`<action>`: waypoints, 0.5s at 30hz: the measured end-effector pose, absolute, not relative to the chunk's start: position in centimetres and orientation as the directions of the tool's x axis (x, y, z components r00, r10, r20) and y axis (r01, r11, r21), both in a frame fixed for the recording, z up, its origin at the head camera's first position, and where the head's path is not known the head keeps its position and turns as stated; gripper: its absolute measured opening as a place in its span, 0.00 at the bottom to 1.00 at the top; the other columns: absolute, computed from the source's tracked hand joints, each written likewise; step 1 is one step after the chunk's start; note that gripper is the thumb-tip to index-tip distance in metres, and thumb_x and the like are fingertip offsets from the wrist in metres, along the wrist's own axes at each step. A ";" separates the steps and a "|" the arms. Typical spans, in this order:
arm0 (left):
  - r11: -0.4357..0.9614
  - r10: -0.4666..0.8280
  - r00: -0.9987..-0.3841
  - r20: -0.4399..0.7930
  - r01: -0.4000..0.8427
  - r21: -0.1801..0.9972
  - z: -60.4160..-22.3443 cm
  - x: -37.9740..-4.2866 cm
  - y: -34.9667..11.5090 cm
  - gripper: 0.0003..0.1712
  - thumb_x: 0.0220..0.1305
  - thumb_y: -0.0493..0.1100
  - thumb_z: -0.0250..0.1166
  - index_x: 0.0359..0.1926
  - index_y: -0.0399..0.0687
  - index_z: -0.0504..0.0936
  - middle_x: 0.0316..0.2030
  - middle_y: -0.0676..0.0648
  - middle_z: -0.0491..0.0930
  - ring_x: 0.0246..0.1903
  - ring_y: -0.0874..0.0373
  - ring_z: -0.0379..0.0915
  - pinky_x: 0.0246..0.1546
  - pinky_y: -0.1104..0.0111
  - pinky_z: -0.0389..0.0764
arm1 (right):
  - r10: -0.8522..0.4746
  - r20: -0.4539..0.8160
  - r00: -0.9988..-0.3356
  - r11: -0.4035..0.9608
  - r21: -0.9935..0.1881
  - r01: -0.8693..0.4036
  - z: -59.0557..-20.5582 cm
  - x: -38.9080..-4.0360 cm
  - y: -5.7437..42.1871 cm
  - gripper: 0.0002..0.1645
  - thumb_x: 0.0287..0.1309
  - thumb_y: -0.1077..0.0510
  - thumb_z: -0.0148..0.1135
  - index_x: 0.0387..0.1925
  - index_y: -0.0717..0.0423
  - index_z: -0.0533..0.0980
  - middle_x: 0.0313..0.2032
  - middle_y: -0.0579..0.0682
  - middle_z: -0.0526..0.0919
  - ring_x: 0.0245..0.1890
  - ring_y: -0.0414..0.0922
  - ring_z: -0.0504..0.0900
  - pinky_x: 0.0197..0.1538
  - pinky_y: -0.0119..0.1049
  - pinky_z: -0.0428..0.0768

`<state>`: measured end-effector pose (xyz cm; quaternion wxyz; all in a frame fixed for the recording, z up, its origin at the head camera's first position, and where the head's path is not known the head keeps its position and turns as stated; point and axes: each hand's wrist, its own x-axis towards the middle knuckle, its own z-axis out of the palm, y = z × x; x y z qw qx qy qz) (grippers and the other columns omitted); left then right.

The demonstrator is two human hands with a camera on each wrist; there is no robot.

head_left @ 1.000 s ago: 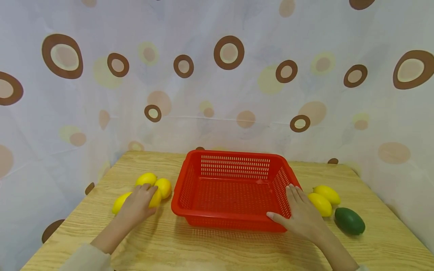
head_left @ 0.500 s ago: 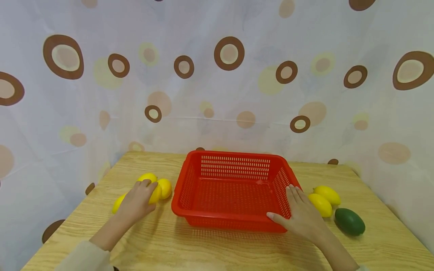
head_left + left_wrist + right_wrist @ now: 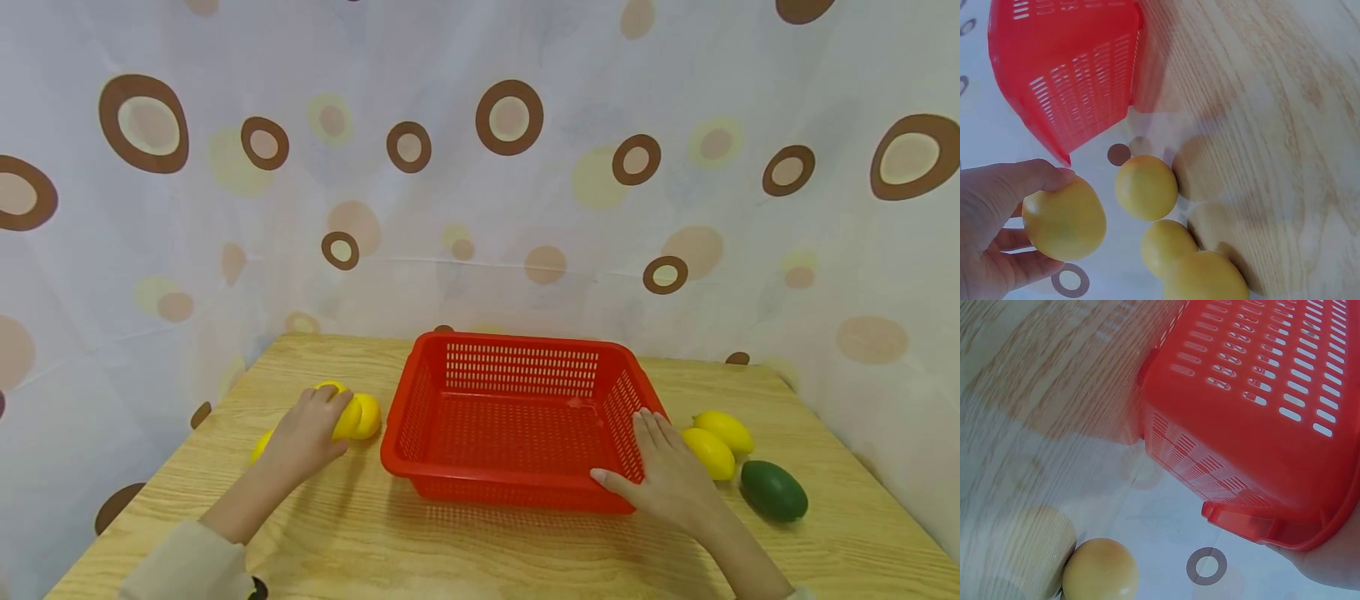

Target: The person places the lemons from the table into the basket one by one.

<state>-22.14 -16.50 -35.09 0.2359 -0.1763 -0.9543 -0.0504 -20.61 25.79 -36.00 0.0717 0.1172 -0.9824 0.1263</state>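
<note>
My left hand grips a yellow lemon between thumb and fingers, raised off the table in the left wrist view. Near it lie a round orange-yellow fruit and two more lemons, one behind my fingers and one mostly hidden beside my wrist. A red plastic basket with slotted walls stands mid-table, with nothing inside. On its near right corner rests my right hand, fingers straight along the rim and thumb over the front edge. Only a bit of that hand shows in the right wrist view.
Right of the basket are two lemons touching each other and a dark green oval fruit. All stand on a wooden table. A white curtain with brown circles hangs behind and at both sides.
My left hand has risen slightly and shifted a little to the right with the lemon, covering more of the lemon behind. The right hand and basket have stayed put.
</note>
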 end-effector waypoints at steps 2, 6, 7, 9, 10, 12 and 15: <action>0.933 0.313 -0.826 0.468 0.360 0.011 -34.9 -22.2 -16.5 0.30 0.36 0.33 0.74 0.46 0.30 0.76 0.42 0.32 0.77 0.39 0.40 0.72 0.38 0.57 0.80 | -0.214 0.170 -0.962 0.940 -0.233 -0.250 -36.0 -20.6 25.8 0.62 0.51 0.27 0.51 0.65 0.76 0.51 0.67 0.71 0.52 0.67 0.68 0.50 0.66 0.63 0.53; 0.933 0.314 -0.826 0.468 0.360 0.010 -34.6 -22.3 -16.3 0.30 0.37 0.33 0.74 0.47 0.31 0.76 0.43 0.32 0.77 0.39 0.41 0.72 0.38 0.58 0.80 | -0.217 0.171 -0.961 0.938 -0.237 -0.254 -36.0 -20.5 25.8 0.62 0.51 0.27 0.51 0.65 0.76 0.52 0.67 0.71 0.52 0.67 0.68 0.50 0.66 0.63 0.53; 0.932 0.316 -0.826 0.466 0.362 0.010 -34.5 -22.3 -16.2 0.30 0.38 0.34 0.74 0.47 0.31 0.76 0.43 0.33 0.77 0.39 0.41 0.72 0.38 0.58 0.80 | -0.218 0.171 -0.961 0.937 -0.239 -0.255 -35.9 -20.5 25.8 0.62 0.52 0.27 0.51 0.65 0.76 0.52 0.67 0.71 0.52 0.67 0.68 0.50 0.66 0.63 0.52; 0.932 0.316 -0.826 0.466 0.363 0.011 -34.3 -22.3 -16.1 0.29 0.38 0.34 0.73 0.47 0.32 0.76 0.43 0.33 0.76 0.39 0.40 0.72 0.39 0.57 0.80 | -0.220 0.174 -0.960 0.936 -0.241 -0.258 -35.9 -20.5 25.7 0.61 0.52 0.28 0.52 0.65 0.76 0.52 0.67 0.72 0.52 0.67 0.68 0.50 0.66 0.63 0.52; 0.932 0.315 -0.827 0.465 0.363 0.014 -34.3 -22.4 -16.0 0.29 0.39 0.34 0.73 0.47 0.31 0.76 0.44 0.32 0.77 0.40 0.40 0.72 0.39 0.57 0.80 | -0.220 0.175 -0.960 0.935 -0.241 -0.259 -35.9 -20.4 25.7 0.61 0.52 0.28 0.52 0.65 0.76 0.52 0.67 0.72 0.52 0.67 0.68 0.50 0.66 0.63 0.52; 0.932 0.312 -0.829 0.464 0.362 0.020 -34.1 -22.4 -15.8 0.29 0.39 0.34 0.72 0.47 0.31 0.76 0.44 0.32 0.76 0.42 0.39 0.73 0.41 0.56 0.80 | -0.222 0.177 -0.959 0.935 -0.241 -0.261 -35.8 -20.4 25.7 0.61 0.52 0.28 0.52 0.65 0.76 0.52 0.67 0.72 0.53 0.67 0.68 0.50 0.66 0.62 0.52; 0.932 0.305 -0.829 0.468 0.361 0.032 -33.9 -22.4 -15.7 0.28 0.40 0.33 0.70 0.47 0.31 0.76 0.44 0.31 0.76 0.43 0.38 0.72 0.41 0.55 0.80 | -0.224 0.178 -0.958 0.935 -0.239 -0.263 -35.8 -20.4 25.7 0.61 0.52 0.28 0.52 0.65 0.76 0.52 0.67 0.72 0.53 0.67 0.68 0.51 0.66 0.62 0.52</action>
